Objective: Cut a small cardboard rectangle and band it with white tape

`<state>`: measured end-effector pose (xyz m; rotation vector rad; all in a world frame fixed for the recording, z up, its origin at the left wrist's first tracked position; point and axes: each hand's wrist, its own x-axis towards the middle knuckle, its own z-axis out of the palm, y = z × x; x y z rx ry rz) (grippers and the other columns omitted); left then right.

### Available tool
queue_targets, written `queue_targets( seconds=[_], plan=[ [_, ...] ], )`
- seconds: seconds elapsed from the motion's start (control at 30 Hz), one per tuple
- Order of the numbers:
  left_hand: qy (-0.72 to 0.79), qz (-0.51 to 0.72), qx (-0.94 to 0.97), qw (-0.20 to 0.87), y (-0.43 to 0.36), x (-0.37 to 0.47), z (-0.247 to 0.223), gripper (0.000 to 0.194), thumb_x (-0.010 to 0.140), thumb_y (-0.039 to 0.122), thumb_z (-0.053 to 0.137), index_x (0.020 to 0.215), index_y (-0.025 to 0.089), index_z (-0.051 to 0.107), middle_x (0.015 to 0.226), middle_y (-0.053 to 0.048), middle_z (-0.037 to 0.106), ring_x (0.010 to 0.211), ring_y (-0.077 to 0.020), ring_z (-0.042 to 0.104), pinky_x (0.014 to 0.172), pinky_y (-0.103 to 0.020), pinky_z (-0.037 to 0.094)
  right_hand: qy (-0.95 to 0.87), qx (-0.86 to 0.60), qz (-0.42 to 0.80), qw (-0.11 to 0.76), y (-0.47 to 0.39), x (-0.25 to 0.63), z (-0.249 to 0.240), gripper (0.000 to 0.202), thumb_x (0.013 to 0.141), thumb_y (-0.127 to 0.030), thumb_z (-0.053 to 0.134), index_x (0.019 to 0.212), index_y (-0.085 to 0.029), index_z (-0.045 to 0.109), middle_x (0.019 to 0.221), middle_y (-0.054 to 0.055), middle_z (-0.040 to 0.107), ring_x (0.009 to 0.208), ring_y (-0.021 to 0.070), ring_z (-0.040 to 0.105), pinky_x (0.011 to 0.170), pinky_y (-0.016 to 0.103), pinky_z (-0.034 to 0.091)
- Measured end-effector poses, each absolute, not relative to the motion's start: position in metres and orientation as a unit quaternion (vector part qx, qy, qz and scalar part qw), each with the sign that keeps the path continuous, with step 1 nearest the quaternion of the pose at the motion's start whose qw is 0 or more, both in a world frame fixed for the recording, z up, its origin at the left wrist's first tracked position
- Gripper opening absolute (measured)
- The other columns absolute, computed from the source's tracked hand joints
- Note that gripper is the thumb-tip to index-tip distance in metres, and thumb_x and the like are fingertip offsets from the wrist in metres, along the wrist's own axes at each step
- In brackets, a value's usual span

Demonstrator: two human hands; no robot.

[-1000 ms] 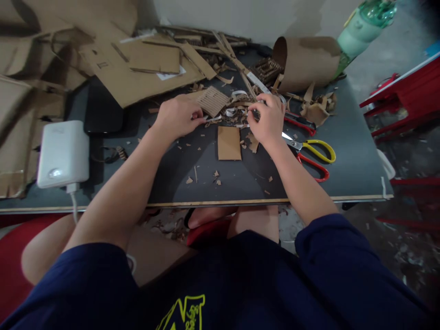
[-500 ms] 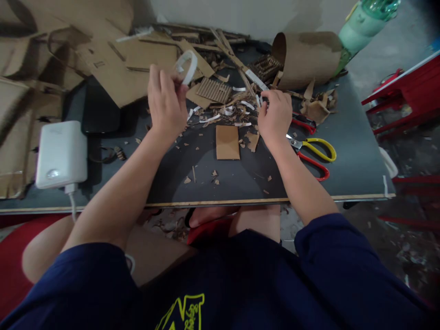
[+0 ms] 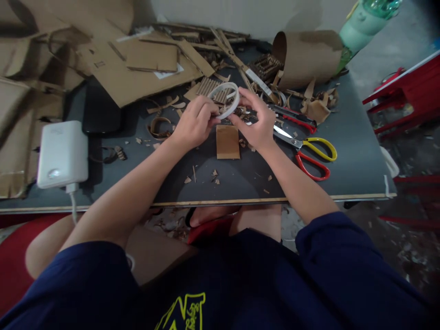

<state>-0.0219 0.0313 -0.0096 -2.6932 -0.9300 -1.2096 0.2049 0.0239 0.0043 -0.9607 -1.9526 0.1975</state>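
Observation:
A white tape roll (image 3: 234, 106) is held up between my two hands, above the middle of the table. My left hand (image 3: 197, 120) pinches its lower left edge. On the right side, my right hand (image 3: 256, 120) has its thumb and fingers on the ring's rim. Just below the roll lies a small brown cardboard rectangle (image 3: 227, 143), flat on the dark table. Behind the roll is a ridged cardboard piece (image 3: 208, 86), partly covered by it. Scissors (image 3: 299, 144) with one yellow and one red handle lie partly open to the right of my right hand.
A white power bank (image 3: 63, 153) with a cable and a dark phone-like slab (image 3: 101, 107) lie at the left. Cardboard sheets (image 3: 137, 80) and scraps spread across the back. A cardboard tube (image 3: 309, 57) with a green bottle (image 3: 364, 27) lies at the back right.
My left hand has moved right and down with the tape roll. My right hand has shifted slightly left and now touches the roll too. More of the scissor blades shows.

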Motion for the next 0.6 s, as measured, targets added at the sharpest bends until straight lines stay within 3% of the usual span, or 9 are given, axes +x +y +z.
queue_targets(
  seconds=[0.27, 0.4, 0.6],
  plan=[
    [-0.333, -0.360, -0.871, 0.032, 0.032, -0.024, -0.005, 0.047, 0.105, 0.056, 0.027, 0.106, 0.019, 0.056, 0.106, -0.015, 0.066, 0.104, -0.0319, 0.065, 0.087, -0.049, 0.049, -0.819, -0.395, 0.042, 0.415, 0.021, 0.204, 0.008, 0.034, 0.100, -0.049, 0.045, 0.122, -0.031, 0.062, 0.110, 0.008, 0.074, 0.111, 0.0243, 0.069, 0.106, 0.047, 0.053],
    [-0.367, -0.338, -0.866, 0.000, 0.032, -0.022, -0.008, 0.047, 0.104, 0.058, 0.029, 0.105, 0.020, 0.056, 0.095, -0.012, 0.066, 0.090, -0.0291, 0.068, 0.087, -0.049, 0.047, -0.841, -0.395, 0.021, 0.370, 0.020, 0.202, 0.010, 0.034, 0.100, -0.045, 0.045, 0.124, -0.032, 0.065, 0.116, 0.007, 0.075, 0.115, 0.0248, 0.067, 0.107, 0.048, 0.052],
    [-0.391, -0.358, -0.846, -0.047, 0.020, -0.010, 0.001, 0.051, 0.099, 0.068, 0.037, 0.109, 0.022, 0.057, 0.086, -0.008, 0.066, 0.093, -0.0278, 0.066, 0.090, -0.046, 0.047, -0.833, -0.395, 0.008, 0.387, 0.020, 0.202, 0.010, 0.036, 0.101, -0.046, 0.043, 0.121, -0.030, 0.069, 0.120, 0.005, 0.075, 0.121, 0.0251, 0.067, 0.109, 0.050, 0.051]
  ],
)
